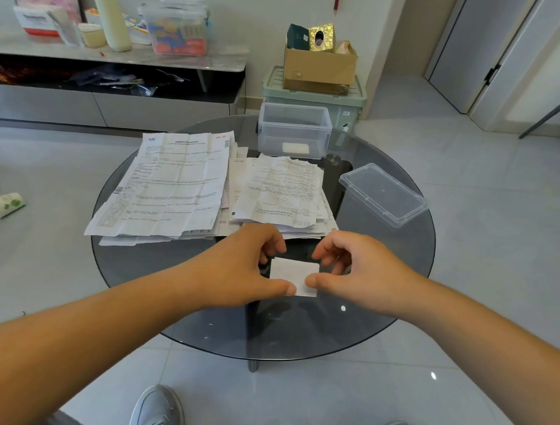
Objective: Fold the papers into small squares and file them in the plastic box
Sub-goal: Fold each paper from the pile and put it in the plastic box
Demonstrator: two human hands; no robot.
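1 head-worn view looks forward and down, close over the table (140,268)

glass table (386,247), papers (180,184); plastic box (293,129), lid (383,194)

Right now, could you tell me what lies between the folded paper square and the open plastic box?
The head view shows the smaller stack of unfolded papers lying between the folded paper square and the plastic box.

folded square (292,273) — flat, white | papers (173,184) stacked behind | plastic box (293,128) open
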